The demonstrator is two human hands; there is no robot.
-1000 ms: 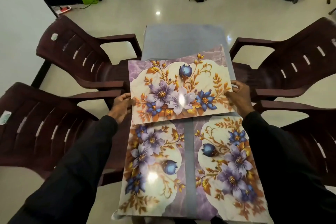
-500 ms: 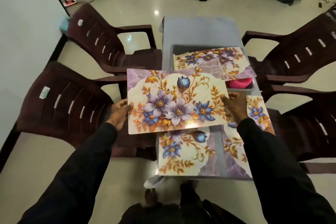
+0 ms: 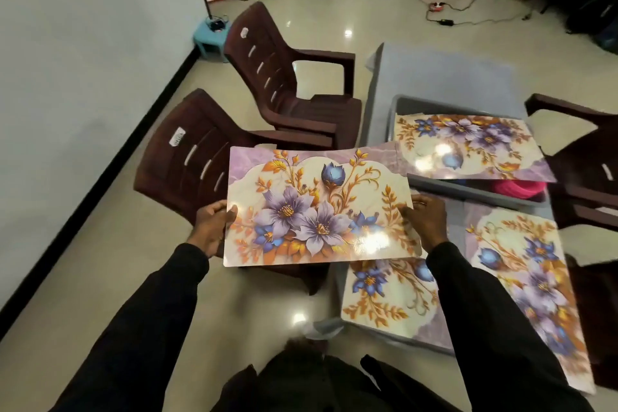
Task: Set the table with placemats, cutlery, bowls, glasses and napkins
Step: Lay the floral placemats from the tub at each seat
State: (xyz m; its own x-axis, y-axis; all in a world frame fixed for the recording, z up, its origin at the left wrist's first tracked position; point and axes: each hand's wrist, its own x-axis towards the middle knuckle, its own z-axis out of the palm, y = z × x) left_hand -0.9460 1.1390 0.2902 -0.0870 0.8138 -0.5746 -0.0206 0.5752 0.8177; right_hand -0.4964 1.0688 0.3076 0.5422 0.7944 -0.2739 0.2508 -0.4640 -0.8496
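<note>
A floral placemat hangs in the air, left of the grey table and above a brown chair. My left hand grips its left edge, and my right hand grips its right edge. Two more floral placemats lie on the near end of the table, one partly under the held mat and one at the right. Another placemat rests across a grey bin on the table. Something pink shows inside the bin.
Two brown plastic chairs stand left of the table, and further chairs stand on its right. A white wall runs along the left. A blue stool and cables lie on the tiled floor beyond.
The view has swung left and back. The held placemat has moved from over the table to left of it, above the chair. Both hands keep their grip.
</note>
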